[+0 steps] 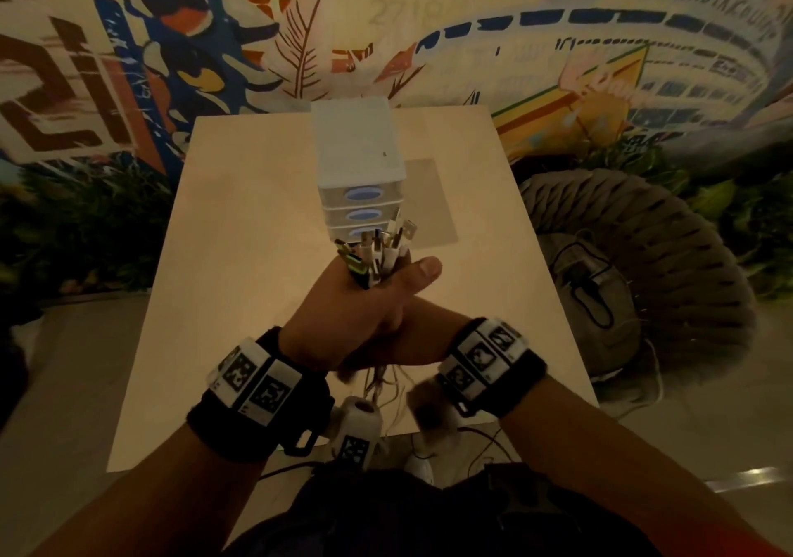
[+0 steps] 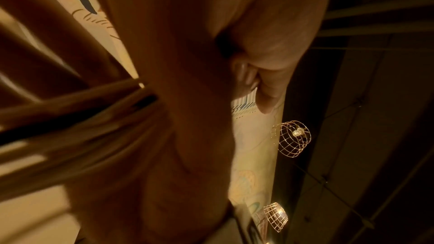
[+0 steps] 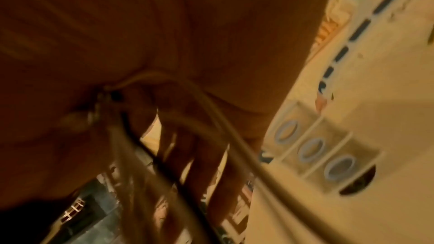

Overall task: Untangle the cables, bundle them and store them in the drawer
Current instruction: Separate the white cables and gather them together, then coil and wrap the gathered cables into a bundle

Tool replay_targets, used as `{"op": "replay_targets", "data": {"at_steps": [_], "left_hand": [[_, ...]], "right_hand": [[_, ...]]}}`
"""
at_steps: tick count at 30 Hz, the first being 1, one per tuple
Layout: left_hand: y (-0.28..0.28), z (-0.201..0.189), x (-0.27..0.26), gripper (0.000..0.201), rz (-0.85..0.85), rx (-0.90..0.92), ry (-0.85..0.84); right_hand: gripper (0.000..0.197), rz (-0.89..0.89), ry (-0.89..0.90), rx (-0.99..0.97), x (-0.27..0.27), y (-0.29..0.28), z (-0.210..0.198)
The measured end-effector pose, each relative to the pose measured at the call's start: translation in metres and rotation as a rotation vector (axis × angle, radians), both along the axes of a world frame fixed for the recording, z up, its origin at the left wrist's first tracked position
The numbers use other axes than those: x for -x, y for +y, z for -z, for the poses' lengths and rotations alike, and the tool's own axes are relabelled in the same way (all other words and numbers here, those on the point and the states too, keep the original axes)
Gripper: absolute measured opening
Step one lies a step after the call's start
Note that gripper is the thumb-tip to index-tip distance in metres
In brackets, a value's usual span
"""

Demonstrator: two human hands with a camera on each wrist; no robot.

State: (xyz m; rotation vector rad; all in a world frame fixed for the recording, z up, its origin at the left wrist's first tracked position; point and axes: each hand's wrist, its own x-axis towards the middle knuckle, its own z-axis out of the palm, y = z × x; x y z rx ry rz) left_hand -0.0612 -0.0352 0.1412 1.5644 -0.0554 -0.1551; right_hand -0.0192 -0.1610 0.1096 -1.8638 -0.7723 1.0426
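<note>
Pale tabletop fills the space under my wrists; nearest me, my right hand sits tucked beneath the left, its fingers hidden, so I cannot tell its grip. My left hand is fisted round the cables, plug ends pointing up and away, tails hanging toward me. Straight beyond the plugs stands the drawer unit, its drawers all closed.

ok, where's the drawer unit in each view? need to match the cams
Head: drawer unit stands centre, at the table's far end, behind the cables held up.
Left wrist: not in view.
Right wrist: lower right, tilted, three oval handles.
Shared landmark: wall mural's dashed blue line.
</note>
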Motion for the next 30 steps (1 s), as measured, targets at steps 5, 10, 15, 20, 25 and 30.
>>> {"op": "replay_targets", "data": {"at_steps": [5,10,15,20,25,30], "left_hand": [[0.019,0.003,-0.004,0.039,-0.096,0.21,0.057],[0.018,0.003,0.001,0.035,-0.156,0.426,0.134],[0.016,0.003,0.002,0.042,-0.102,0.425,0.114],[0.012,-0.011,0.007,0.049,-0.035,0.485,0.042],[0.018,-0.028,0.003,0.056,-0.065,0.491,0.014],[0.014,-0.034,0.002,0.045,-0.15,0.426,0.041]], "right_hand": [[0.036,0.058,0.174,-0.017,0.003,0.01,0.032],[0.051,0.045,0.278,0.107,0.01,-0.005,0.077],[0.051,0.083,0.26,0.27,0.022,-0.028,0.121],[0.054,0.081,0.215,0.341,0.04,-0.057,0.155],[0.057,0.246,0.251,0.401,0.058,-0.095,0.172],[0.046,0.232,0.047,0.5,0.049,-0.138,0.158]]}}
